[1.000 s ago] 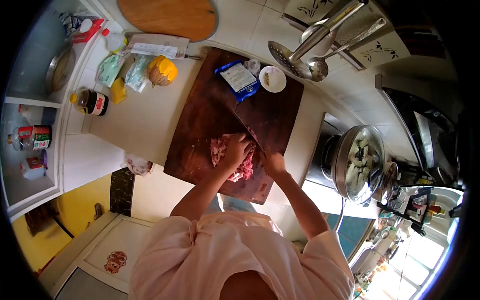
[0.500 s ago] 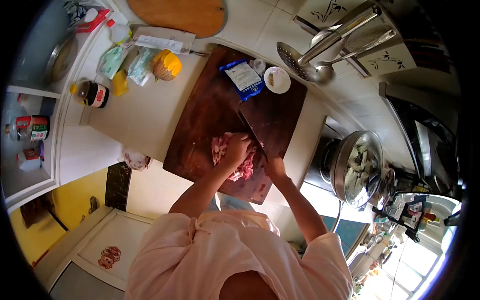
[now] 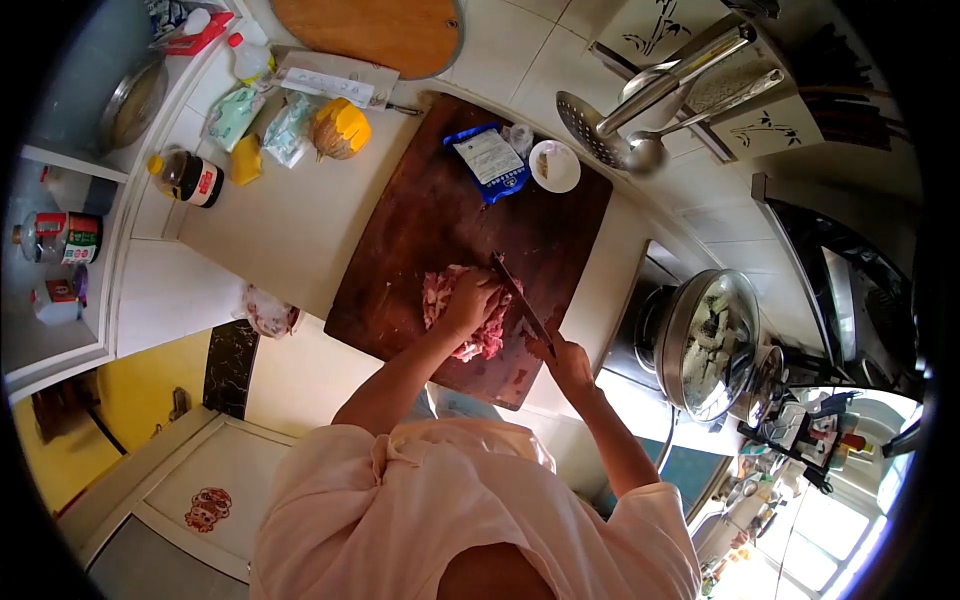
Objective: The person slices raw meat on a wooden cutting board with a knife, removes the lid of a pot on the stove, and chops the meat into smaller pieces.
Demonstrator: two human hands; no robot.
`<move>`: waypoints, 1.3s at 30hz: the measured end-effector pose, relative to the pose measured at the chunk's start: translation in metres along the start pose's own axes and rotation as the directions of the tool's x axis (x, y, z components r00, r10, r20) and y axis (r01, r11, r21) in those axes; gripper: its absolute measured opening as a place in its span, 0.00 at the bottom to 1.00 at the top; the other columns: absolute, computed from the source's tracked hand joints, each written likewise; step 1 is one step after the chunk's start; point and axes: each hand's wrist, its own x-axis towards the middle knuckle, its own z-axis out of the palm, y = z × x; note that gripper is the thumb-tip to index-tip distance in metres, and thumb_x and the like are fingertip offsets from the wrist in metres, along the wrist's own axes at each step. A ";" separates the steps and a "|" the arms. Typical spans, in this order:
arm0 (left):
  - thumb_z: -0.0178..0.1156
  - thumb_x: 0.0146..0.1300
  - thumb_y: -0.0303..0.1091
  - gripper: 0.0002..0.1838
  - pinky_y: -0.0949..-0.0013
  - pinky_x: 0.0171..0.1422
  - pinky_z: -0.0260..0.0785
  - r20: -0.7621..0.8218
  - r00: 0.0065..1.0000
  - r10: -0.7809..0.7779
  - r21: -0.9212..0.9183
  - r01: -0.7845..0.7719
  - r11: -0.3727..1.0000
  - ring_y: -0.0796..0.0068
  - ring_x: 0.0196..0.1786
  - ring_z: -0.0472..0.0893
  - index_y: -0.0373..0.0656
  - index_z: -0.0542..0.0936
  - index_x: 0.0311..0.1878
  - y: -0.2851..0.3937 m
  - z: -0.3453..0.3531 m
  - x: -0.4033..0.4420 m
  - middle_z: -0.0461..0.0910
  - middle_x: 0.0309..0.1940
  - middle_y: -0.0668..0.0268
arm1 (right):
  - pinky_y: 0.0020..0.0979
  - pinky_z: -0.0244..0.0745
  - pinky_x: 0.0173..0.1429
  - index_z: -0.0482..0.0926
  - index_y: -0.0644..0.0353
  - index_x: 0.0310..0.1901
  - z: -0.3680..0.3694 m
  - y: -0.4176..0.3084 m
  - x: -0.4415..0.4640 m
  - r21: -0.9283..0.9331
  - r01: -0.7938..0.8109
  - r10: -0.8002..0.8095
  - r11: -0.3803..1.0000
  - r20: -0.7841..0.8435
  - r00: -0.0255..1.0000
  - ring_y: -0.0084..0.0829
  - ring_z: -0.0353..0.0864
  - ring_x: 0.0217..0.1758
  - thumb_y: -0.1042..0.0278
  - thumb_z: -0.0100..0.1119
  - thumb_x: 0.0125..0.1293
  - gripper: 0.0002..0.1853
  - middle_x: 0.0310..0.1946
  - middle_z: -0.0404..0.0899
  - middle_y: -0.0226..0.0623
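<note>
A pile of raw red meat (image 3: 487,333) lies on the dark wooden chopping board (image 3: 410,220). My left hand (image 3: 472,303) rests on the pile with its fingers curled, pressing the meat down. In my right hand (image 3: 566,366) is the handle of a kitchen knife (image 3: 522,303), held closed in the fingers. The dark blade slants from the hand up to the left, along the right edge of the meat and close to my left fingertips. Whether the edge touches the meat I cannot tell.
At the board's far end are a blue-and-white packet (image 3: 488,162) and a small white dish (image 3: 555,166). A cut pumpkin (image 3: 340,128) and a dark sauce bottle (image 3: 186,178) stand left. To the right, a lidded pan (image 3: 712,345) sits on the stove. Ladles (image 3: 648,152) hang above.
My right hand has drawn the knife back toward my body and slightly to the right, so its tip is nearer the meat. My left hand stays on the pile.
</note>
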 end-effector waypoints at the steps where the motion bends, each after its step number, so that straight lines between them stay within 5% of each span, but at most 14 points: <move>1: 0.63 0.51 0.28 0.13 0.54 0.56 0.68 0.009 1.000 0.000 0.021 0.000 1.000 0.50 0.49 0.74 0.36 0.79 0.41 0.002 -0.002 0.000 0.76 0.43 0.54 | 0.45 0.73 0.30 0.69 0.63 0.51 0.003 0.001 0.001 0.016 -0.014 0.014 1.000 0.018 1.000 0.51 0.81 0.28 0.58 0.55 0.66 0.19 0.27 0.79 0.54; 6: 0.63 0.49 0.27 0.12 0.53 0.55 0.67 0.061 0.998 -0.022 0.031 0.020 0.999 0.49 0.47 0.74 0.36 0.79 0.38 0.003 -0.001 0.004 0.75 0.40 0.53 | 0.43 0.74 0.28 0.68 0.66 0.53 0.060 0.025 0.053 -0.004 0.015 -0.015 1.000 0.013 1.000 0.47 0.81 0.25 0.63 0.56 0.66 0.19 0.25 0.79 0.51; 9: 0.63 0.48 0.27 0.12 0.53 0.56 0.67 0.078 0.997 -0.009 0.044 0.005 0.999 0.49 0.48 0.74 0.35 0.79 0.38 -0.002 0.003 0.000 0.75 0.42 0.53 | 0.44 0.73 0.26 0.68 0.66 0.51 0.067 0.000 0.090 -0.147 0.103 -0.124 0.984 -0.141 0.982 0.48 0.78 0.21 0.63 0.56 0.65 0.18 0.22 0.77 0.51; 12: 0.63 0.50 0.27 0.11 0.53 0.56 0.67 0.022 0.998 0.058 0.063 -0.059 0.996 0.49 0.48 0.74 0.35 0.79 0.38 -0.009 0.007 -0.004 0.76 0.42 0.53 | 0.43 0.74 0.27 0.68 0.66 0.51 0.049 -0.003 0.078 -0.086 -0.004 0.005 0.996 0.009 1.000 0.47 0.79 0.23 0.64 0.56 0.65 0.18 0.22 0.77 0.51; 18: 0.63 0.52 0.28 0.11 0.54 0.56 0.68 -0.052 0.998 0.041 0.018 -0.040 0.999 0.50 0.50 0.74 0.36 0.80 0.39 -0.007 0.008 -0.011 0.76 0.43 0.55 | 0.41 0.75 0.32 0.66 0.64 0.57 0.014 0.013 -0.001 0.147 0.022 -0.018 0.989 -0.031 0.999 0.50 0.81 0.29 0.60 0.56 0.67 0.22 0.26 0.79 0.50; 24: 0.64 0.50 0.28 0.12 0.54 0.55 0.67 -0.018 0.997 0.069 0.046 -0.068 0.997 0.51 0.48 0.74 0.37 0.80 0.40 0.005 -0.006 0.001 0.76 0.43 0.55 | 0.48 0.73 0.30 0.69 0.67 0.51 0.023 0.016 0.001 0.010 -0.024 0.023 1.000 0.076 0.997 0.55 0.79 0.28 0.59 0.53 0.66 0.20 0.23 0.78 0.55; 29: 0.65 0.49 0.30 0.15 0.53 0.55 0.67 0.186 0.982 -0.021 0.091 0.004 0.996 0.51 0.49 0.73 0.38 0.80 0.41 0.000 -0.005 -0.003 0.76 0.43 0.55 | 0.48 0.73 0.29 0.71 0.66 0.49 0.067 0.000 0.073 -0.018 0.110 -0.111 0.994 -0.130 0.985 0.55 0.79 0.27 0.60 0.54 0.66 0.17 0.23 0.78 0.55; 33: 0.66 0.49 0.34 0.14 0.52 0.57 0.66 0.044 0.999 0.028 0.036 -0.030 0.999 0.52 0.50 0.73 0.39 0.79 0.39 -0.005 0.007 -0.008 0.76 0.43 0.55 | 0.47 0.72 0.28 0.74 0.64 0.44 0.053 -0.015 0.081 0.022 0.081 -0.077 0.997 -0.135 0.988 0.55 0.78 0.26 0.64 0.55 0.65 0.13 0.24 0.78 0.54; 36: 0.67 0.49 0.36 0.14 0.52 0.58 0.65 -0.066 0.992 0.110 0.055 -0.106 0.993 0.52 0.50 0.73 0.40 0.78 0.36 0.012 -0.009 -0.008 0.76 0.43 0.56 | 0.46 0.70 0.27 0.75 0.64 0.41 0.026 -0.033 0.063 0.244 0.215 -0.137 0.946 -0.300 0.944 0.54 0.78 0.25 0.65 0.57 0.64 0.11 0.23 0.77 0.53; 39: 0.68 0.48 0.39 0.17 0.52 0.59 0.65 0.024 0.989 0.144 0.162 -0.146 0.976 0.53 0.53 0.73 0.42 0.76 0.38 0.015 -0.006 -0.013 0.73 0.49 0.57 | 0.46 0.70 0.29 0.75 0.65 0.41 0.006 -0.029 0.037 0.074 0.055 -0.035 0.996 -0.249 0.968 0.52 0.78 0.26 0.65 0.58 0.62 0.12 0.24 0.77 0.52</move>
